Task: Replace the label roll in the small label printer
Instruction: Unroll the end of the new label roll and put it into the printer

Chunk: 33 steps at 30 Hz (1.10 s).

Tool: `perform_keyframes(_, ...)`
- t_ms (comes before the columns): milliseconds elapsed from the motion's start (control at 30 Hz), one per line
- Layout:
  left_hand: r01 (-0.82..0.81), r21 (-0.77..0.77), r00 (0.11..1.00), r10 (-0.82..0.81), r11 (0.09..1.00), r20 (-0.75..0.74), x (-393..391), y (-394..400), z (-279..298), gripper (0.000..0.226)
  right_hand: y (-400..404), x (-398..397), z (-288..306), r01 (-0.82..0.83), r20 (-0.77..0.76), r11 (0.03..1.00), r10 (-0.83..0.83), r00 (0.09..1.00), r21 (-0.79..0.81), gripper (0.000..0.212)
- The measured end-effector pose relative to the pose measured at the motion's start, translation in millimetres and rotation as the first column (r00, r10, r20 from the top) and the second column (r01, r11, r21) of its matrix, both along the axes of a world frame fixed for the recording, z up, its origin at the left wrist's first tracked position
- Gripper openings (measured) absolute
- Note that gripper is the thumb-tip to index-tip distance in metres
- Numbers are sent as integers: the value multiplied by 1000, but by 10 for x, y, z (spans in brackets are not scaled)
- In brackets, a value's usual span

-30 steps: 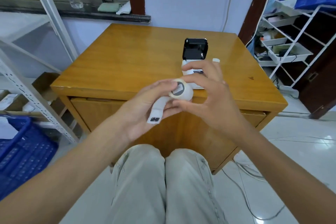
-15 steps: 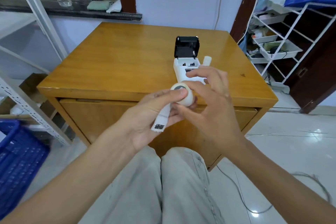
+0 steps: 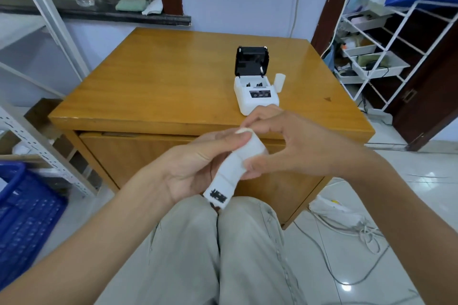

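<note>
A small white label printer (image 3: 256,96) sits on the wooden table (image 3: 173,82) with its black lid (image 3: 251,60) swung open and its roll bay showing. A second white roll (image 3: 280,82) stands just right of the printer. In front of the table's near edge, over my lap, both hands hold a white label roll (image 3: 250,151). My left hand (image 3: 198,163) grips its left side; my right hand (image 3: 292,146) pinches its right side. A loose strip of labels (image 3: 223,186) hangs down from the roll, with black print at its end.
A white wire rack (image 3: 386,57) with trays stands to the right of the table beside a dark door. A metal shelf frame (image 3: 37,136) and a blue crate (image 3: 22,210) are at the left. Cables and a power strip (image 3: 334,213) lie on the tiled floor at right.
The roll has turned in my hands from end-on to sideways and come lower and nearer to me. More strip hangs free. The printer stays put.
</note>
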<state>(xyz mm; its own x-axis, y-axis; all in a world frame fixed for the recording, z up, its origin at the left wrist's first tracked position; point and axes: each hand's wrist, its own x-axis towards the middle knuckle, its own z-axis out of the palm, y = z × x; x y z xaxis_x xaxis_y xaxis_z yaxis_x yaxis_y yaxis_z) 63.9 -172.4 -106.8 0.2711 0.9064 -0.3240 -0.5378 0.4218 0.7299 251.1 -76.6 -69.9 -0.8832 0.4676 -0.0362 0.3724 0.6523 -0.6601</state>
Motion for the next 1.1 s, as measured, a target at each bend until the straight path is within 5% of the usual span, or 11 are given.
perform_keyframes(200,-268,-127,918,293,955,268,143,-50,-82,54,-142,-155,-318,246,-198,916,-190,962,317,35)
perform_keyframes(400,-186,-40,944,190,982,268,140,-46,-152,40,-118,-96,-195,150,-201,951,-96,975,271,27)
perform_keyframes(533,-3,83,991,-8,997,137,96,-25,-271,78,-72,9,-28,-32,-13,999,32,999,-11,26)
perform_keyframes(633,-106,60,967,89,993,238,136,26,-266,68,-39,-7,-50,38,-91,999,-38,995,-2,30)
perform_keyframes(767,-306,11,915,290,952,281,215,54,-143,55,-149,-18,-221,162,-290,986,-141,947,50,66)
perform_keyframes(867,-376,-34,892,372,926,257,257,32,-116,68,-220,23,-343,131,-240,984,-99,966,119,104)
perform_keyframes(967,-400,-79,880,406,913,247,276,61,-159,71,-174,33,-420,119,-174,967,-81,982,226,117)
perform_keyframes(1033,-447,-123,851,464,886,246,312,92,-170,70,-127,25,-469,127,-174,932,-70,982,341,110)
perform_keyframes(1100,-483,-145,836,504,864,218,378,112,-166,60,-73,14,-485,186,-271,863,-59,961,471,77)
